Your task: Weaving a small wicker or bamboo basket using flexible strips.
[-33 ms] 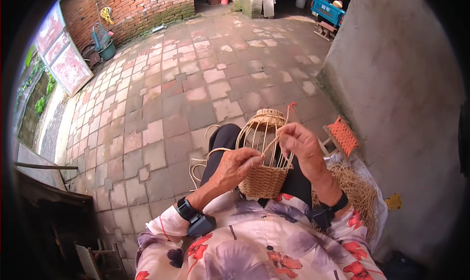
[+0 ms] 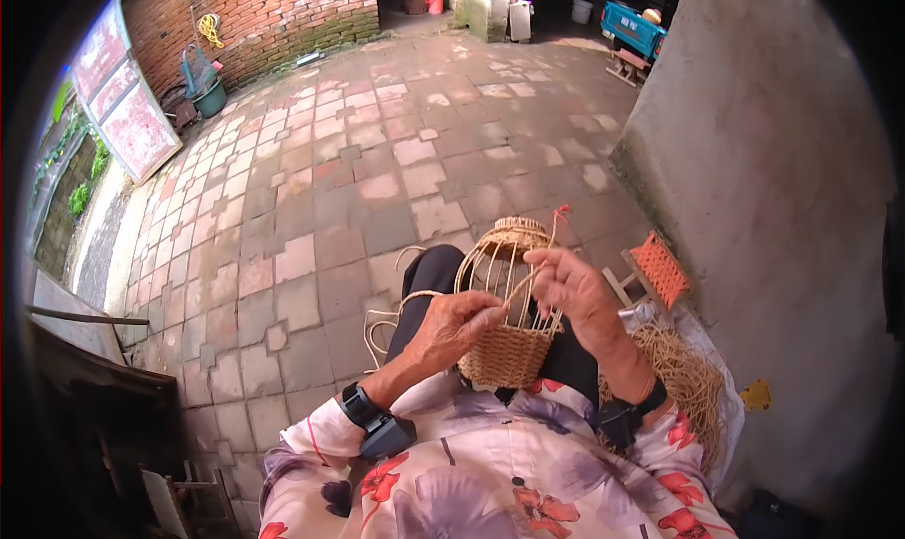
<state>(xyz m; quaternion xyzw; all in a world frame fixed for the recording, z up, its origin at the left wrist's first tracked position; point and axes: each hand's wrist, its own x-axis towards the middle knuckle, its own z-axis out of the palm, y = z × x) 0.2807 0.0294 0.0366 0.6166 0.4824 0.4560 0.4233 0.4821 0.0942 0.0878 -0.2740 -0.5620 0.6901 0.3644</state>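
Below the frame's centre, a straw-coloured, rounded basket (image 2: 507, 358) is tightly woven low down, open-ribbed above; left hand (image 2: 456, 328) and right hand (image 2: 577, 290), fingers curled, pinch a slender cord (image 2: 522, 287).

From here I get a round tan woven basket (image 2: 509, 360) part-hidden by the bare left hand (image 2: 452, 324), pale floral fabric shirt (image 2: 471, 492) cut off below.

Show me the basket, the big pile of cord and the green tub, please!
Basket (image 2: 507, 358): head view, on its woven lower part.
Pile of cord (image 2: 677, 358): head view, on the middle of the heap.
Green tub (image 2: 208, 100): head view, on its outer side.
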